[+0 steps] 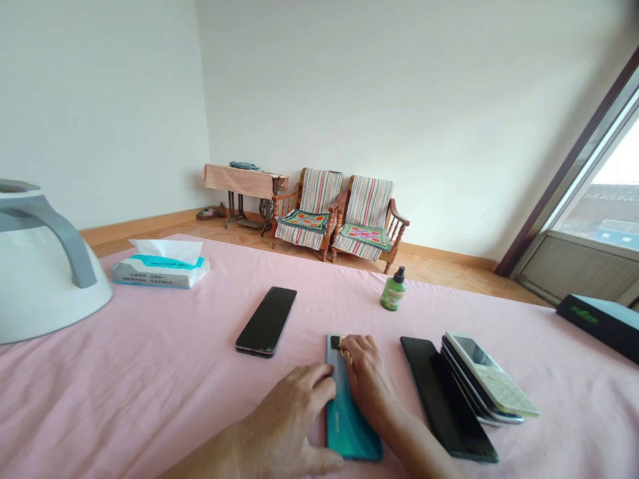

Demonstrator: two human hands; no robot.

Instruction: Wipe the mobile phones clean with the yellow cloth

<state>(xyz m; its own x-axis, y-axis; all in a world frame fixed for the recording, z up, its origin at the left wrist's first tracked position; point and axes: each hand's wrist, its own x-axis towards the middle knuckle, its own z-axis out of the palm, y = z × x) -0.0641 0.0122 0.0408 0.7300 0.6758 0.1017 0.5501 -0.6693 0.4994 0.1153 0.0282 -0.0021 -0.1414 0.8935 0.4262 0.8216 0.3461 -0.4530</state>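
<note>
A teal-blue smartphone [342, 412] lies back side up on the pink cloth, its dark camera block at the far end. My left hand [294, 406] grips its left side, fingertips on the edge and thumb by the near corner. Over the top of the same phone, my right hand [363, 362] is closed, its fingers pressed beside the camera block. A small pale, yellowish scrap shows under those fingertips, mostly hidden; its kind cannot be made out. To the right of this hand lies a black smartphone [446, 399], screen up.
Against that phone leans a stack of phones [492, 376]. Another dark smartphone [267, 322] lies left of centre. Farther back stand a green spray bottle [393, 291] and a tissue pack [160, 269]. A white kettle [44, 266] is at far left, a black box [599, 326] at far right.
</note>
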